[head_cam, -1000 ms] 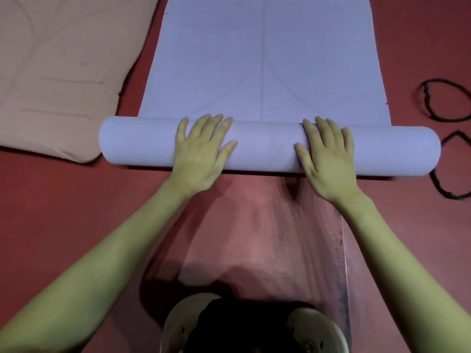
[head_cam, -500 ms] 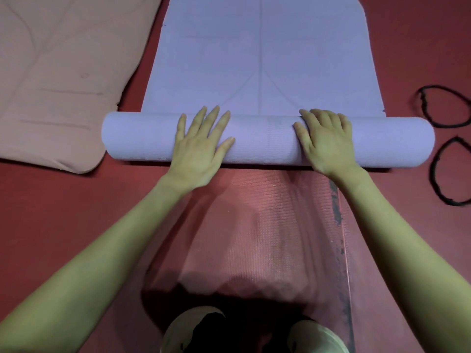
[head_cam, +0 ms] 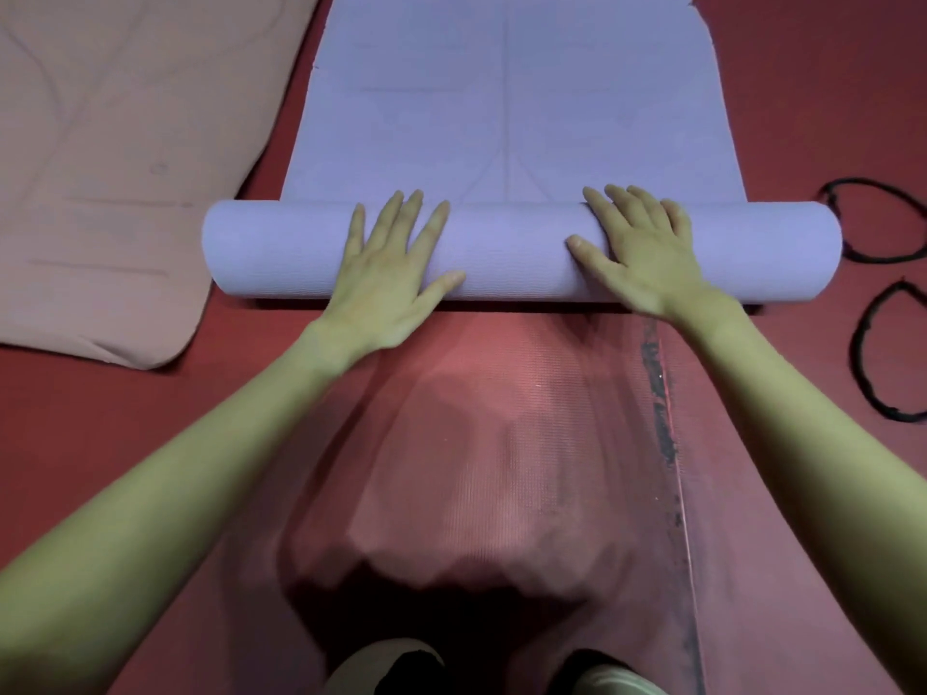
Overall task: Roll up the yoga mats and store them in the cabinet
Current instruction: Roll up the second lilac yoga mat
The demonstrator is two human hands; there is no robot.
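Red floor (head_cam: 100,443), purple mat roll (head_cam: 511,253) lying left-right, hands pressing.

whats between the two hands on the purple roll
Only bare purple mat roll between the left hand and right hand, seen in the head view.

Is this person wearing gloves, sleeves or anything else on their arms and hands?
No. The left hand and right hand are bare, with no gloves, rings or watch showing. Both forearms are bare too; no sleeve reaches into view. Nails look short and unpainted.
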